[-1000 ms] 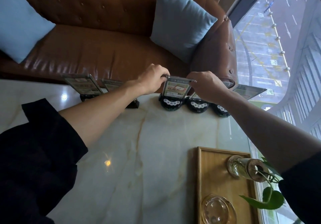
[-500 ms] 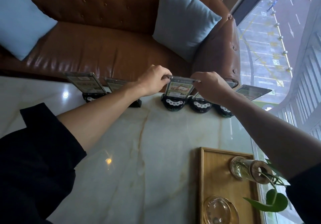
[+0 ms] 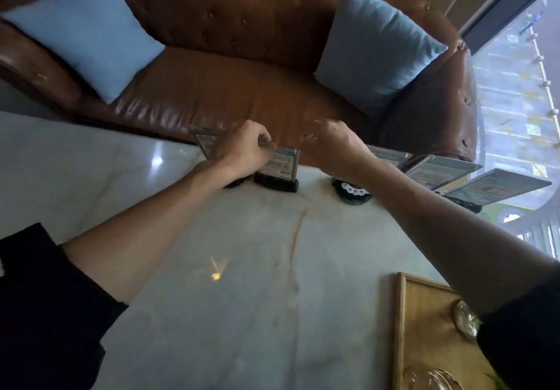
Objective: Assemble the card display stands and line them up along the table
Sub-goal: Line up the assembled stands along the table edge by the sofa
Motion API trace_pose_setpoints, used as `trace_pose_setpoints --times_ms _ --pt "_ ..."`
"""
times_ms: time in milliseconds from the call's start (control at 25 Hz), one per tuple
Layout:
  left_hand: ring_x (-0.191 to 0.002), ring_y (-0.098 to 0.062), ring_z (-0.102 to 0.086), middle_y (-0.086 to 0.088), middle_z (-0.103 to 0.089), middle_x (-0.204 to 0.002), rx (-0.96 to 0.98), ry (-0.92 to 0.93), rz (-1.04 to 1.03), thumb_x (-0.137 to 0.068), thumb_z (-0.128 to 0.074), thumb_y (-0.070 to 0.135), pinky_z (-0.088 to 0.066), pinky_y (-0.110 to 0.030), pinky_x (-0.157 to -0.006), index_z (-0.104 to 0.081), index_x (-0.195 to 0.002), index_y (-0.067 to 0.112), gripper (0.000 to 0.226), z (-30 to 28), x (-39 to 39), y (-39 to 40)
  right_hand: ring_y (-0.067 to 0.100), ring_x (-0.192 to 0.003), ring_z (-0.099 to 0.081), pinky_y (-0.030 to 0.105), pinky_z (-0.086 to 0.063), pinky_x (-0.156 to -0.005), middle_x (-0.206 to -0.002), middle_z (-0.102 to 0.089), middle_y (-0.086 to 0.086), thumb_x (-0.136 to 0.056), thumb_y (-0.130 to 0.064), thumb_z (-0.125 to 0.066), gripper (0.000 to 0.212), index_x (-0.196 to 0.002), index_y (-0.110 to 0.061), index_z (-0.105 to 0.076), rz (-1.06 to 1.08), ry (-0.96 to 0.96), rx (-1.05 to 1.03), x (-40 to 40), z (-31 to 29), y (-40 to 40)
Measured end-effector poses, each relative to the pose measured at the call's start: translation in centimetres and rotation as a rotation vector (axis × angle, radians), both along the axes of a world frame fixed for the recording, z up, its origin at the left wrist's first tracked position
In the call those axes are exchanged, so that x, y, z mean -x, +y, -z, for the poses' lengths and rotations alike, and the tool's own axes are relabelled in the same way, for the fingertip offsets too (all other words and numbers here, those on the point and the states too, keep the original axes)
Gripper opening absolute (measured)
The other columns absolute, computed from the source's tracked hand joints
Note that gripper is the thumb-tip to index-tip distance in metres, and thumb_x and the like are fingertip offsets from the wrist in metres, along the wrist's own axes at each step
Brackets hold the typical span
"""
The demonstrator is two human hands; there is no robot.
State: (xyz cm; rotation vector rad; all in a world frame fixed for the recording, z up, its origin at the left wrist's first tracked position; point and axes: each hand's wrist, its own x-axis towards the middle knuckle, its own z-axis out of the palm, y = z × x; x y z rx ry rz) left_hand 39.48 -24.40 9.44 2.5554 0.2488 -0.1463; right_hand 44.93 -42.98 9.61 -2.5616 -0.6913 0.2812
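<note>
left hand (image 3: pixel 245 150) pinches the card stand (image 3: pixel 280 168) at its top edge — nudge it square with the row; right hand (image 3: pixel 333 144) hovers loose, grasping nothing.

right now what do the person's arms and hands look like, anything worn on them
Both hands, left hand and right hand, are bare: no gloves, and no rings or watch that I can make out. Both forearms are uncovered. Each arm has a black sleeve pushed up towards the elbow, the left sleeve and the right sleeve, plain dark fabric with no visible markings.
</note>
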Motion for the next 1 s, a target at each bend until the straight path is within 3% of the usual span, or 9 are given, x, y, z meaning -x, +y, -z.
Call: trace_pose_setpoints --times_ms 80,200,320,400,520,600,720,840,1000 --pt "-0.089 -0.025 -0.069 -0.002 -0.073 -0.092 0.051 -0.007 -0.007 -0.089 -0.064 0.038 -0.056 -0.039 -0.077 -0.071 -0.097 0.021 0.02 0.6 0.5 0.2 0.028 -0.082 -0.063 0.031 -0.049 -0.066 -0.092 -0.07 0.004 -0.087 -0.019 -0.049 0.021 -0.094 -0.017 -0.069 -0.015 0.118 0.047 0.4 0.9 1.5" --pt "-0.08 -0.021 -0.066 0.002 -0.069 -0.083 0.059 -0.04 -0.009 -0.091 -0.061 0.047 -0.051 -0.033 -0.067 -0.067 -0.092 0.019 0.029 1.0 0.5 -0.1 0.022 -0.084 -0.06 0.028 -0.044 -0.07 -0.096 -0.069 0.001 -0.085 -0.009 -0.047 0.035 -0.103 -0.023 -0.073 0.033 0.189 0.055 1.1 1.2 1.8" --pt "-0.07 -0.013 -0.063 0.007 -0.067 -0.076 0.117 -0.018 -0.008 -0.083 -0.066 0.055 -0.041 -0.027 -0.055 -0.064 -0.084 0.02 0.035 1.1 0.1 -0.4 0.022 -0.082 -0.072 0.037 -0.058 -0.081 -0.085 -0.077 0.005 -0.078 0.003 -0.047 0.039 -0.088 -0.015 -0.079 0.122 0.403 -0.117 1.6 0.7 1.2" --pt "-0.069 -0.012 -0.062 0.007 -0.068 -0.076 0.146 0.004 0.043 -0.078 -0.074 0.047 -0.039 -0.026 -0.053 -0.062 -0.085 0.02 0.031 1.1 -0.1 -0.7 0.022 -0.077 -0.075 0.042 -0.06 -0.082 -0.077 -0.077 0.008 -0.078 0.006 -0.049 0.033 -0.078 -0.011 -0.078 0.158 0.485 -0.114 1.8 0.4 0.7" --pt "-0.081 -0.018 -0.065 0.006 -0.064 -0.088 0.149 0.017 0.128 -0.076 -0.077 0.019 -0.041 -0.022 -0.053 -0.059 -0.099 0.018 0.028 0.9 -0.6 -0.9 0.026 -0.083 -0.071 0.043 -0.059 -0.081 -0.082 -0.075 0.006 -0.077 -0.009 -0.053 0.022 -0.078 -0.017 -0.074 0.26 0.253 -0.02 1.3 -1.0 -0.3" --pt "-0.089 -0.022 -0.065 -0.001 -0.061 -0.097 0.221 0.027 0.151 -0.079 -0.072 0.005 -0.052 -0.03 -0.061 -0.051 -0.109 0.015 0.038 0.5 -1.0 -1.4 0.033 -0.094 -0.066 0.045 -0.056 -0.085 -0.099 -0.071 0.01 -0.082 -0.012 -0.054 0.024 -0.1 -0.014 -0.068 0.246 0.135 0.028 0.9 -1.9 -0.5" --pt "-0.086 -0.022 -0.061 -0.014 -0.062 -0.103 0.295 0.036 0.21 -0.084 -0.069 0.005 -0.054 -0.042 -0.073 -0.039 -0.121 0.009 0.047 0.2 -1.5 -2.2 0.035 -0.093 -0.064 0.047 -0.055 -0.08 -0.104 -0.066 0.011 -0.091 -0.01 -0.053 0.021 -0.111 -0.011 -0.06 0.059 0.034 0.149 0.5 -1.1 -0.4" --pt "-0.076 -0.016 -0.059 -0.005 -0.067 -0.093 0.243 -0.026 0.308 -0.083 -0.068 0.003 -0.047 -0.032 -0.064 -0.043 -0.121 0.011 0.046 0.8 -1.8 -2.9 0.031 -0.078 -0.065 0.037 -0.051 -0.064 -0.086 -0.066 0.003 -0.089 -0.019 -0.059 0.005 -0.087 -0.023 -0.057 0.022 0.047 0.274 -0.1 0.3 -1.1" --pt "-0.079 -0.012 -0.063 0.001 -0.072 -0.093 0.142 -0.072 0.271 -0.081 -0.072 0.002 -0.04 -0.006 -0.054 -0.066 -0.105 0.012 0.028 1.8 -1.9 -2.1 0.03 -0.083 -0.063 0.033 -0.035 -0.073 -0.083 -0.07 0.004 -0.089 -0.03 -0.057 0.017 -0.076 -0.02 -0.062 -0.026 -0.08 0.365 -1.3 0.5 -2.1"
